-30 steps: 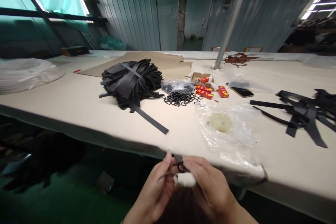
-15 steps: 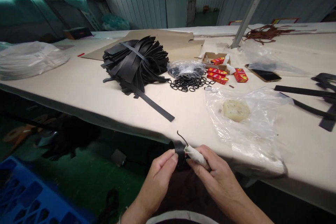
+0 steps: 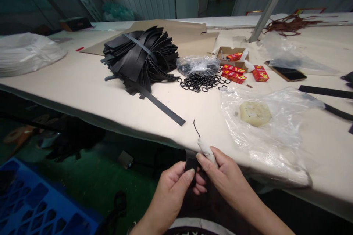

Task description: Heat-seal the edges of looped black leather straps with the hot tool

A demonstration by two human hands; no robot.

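My left hand point(image 3: 175, 185) is closed on a black strap point(image 3: 191, 161), thumb on its face, just off the table's front edge. In my right hand point(image 3: 220, 170) sits a tool with a white wrapped handle point(image 3: 205, 149) and a thin, bent dark metal tip that points up and away. The right fingertips reach to the strap's right side; whether they also grip it is hard to tell. A tied bundle of black straps point(image 3: 143, 58) lies on the table beyond, one loose strap point(image 3: 165, 106) running from it toward me. Black metal rings point(image 3: 200, 82) are piled beside the bundle.
On the right, a yellowish wax-like block point(image 3: 255, 113) rests on a clear plastic bag point(image 3: 284, 143). Behind it are small red boxes point(image 3: 260, 73), a cardboard box point(image 3: 220, 55) and a phone point(image 3: 288, 71). A metal post point(image 3: 271, 5) rises there. A blue plastic crate point(image 3: 41, 205) stands lower left.
The tool in my right hand has turned more upright, its tip now pointing away. My left thumb has slid across the strap, and the hands are closer together. The view has shifted slightly.
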